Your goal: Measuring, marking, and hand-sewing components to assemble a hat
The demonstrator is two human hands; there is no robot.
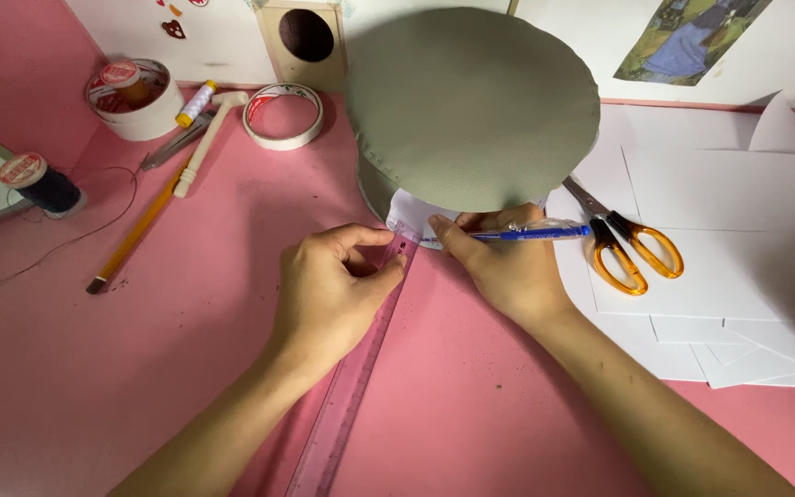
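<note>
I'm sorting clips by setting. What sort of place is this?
Probably a home craft or sewing desk. On the pink table lie scissors, tape and thread, with white paper alongside. The left hand steadies a ruler, and the right hand holds a pen.

Ruler under left hand, pen in right hand; scissors on paper sheets to the right; tape roll behind, left.
</note>
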